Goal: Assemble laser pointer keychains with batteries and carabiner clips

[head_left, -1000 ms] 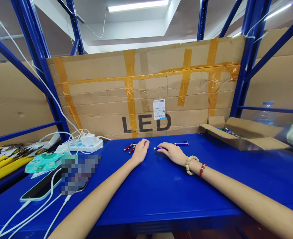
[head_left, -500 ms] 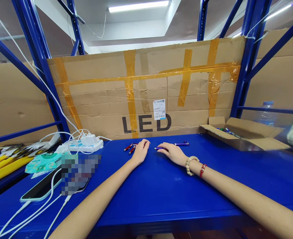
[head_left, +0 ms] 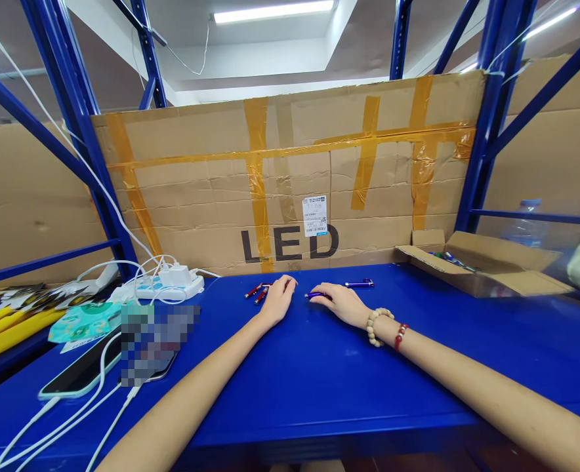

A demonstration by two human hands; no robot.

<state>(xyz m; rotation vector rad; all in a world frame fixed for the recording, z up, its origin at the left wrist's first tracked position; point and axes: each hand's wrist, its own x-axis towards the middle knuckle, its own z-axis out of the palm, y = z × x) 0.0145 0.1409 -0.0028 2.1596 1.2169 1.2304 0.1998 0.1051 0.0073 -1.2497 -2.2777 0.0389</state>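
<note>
On the blue shelf top (head_left: 314, 367), my left hand (head_left: 277, 301) rests with its fingers loosely bent, its side close to several dark red pens (head_left: 256, 293). Part of these pens is hidden behind the hand. My right hand (head_left: 343, 304) lies palm down with its fingers curled over a purple pen (head_left: 313, 295), whose end sticks out to the left. Just beyond the right hand a second purple pen (head_left: 359, 284) lies on the shelf top. Beaded bracelets circle my right wrist.
An open cardboard box (head_left: 467, 278) with small items stands at the right. At the left are a charging phone (head_left: 81, 367), white cables, a power strip (head_left: 184, 286), a green packet (head_left: 90, 321) and yellow-handled tools (head_left: 19, 328). A cardboard panel (head_left: 196, 210) closes the back.
Hardly anything differs. The end of the purple pen under my right hand sits slightly differently; both hands keep their places.
</note>
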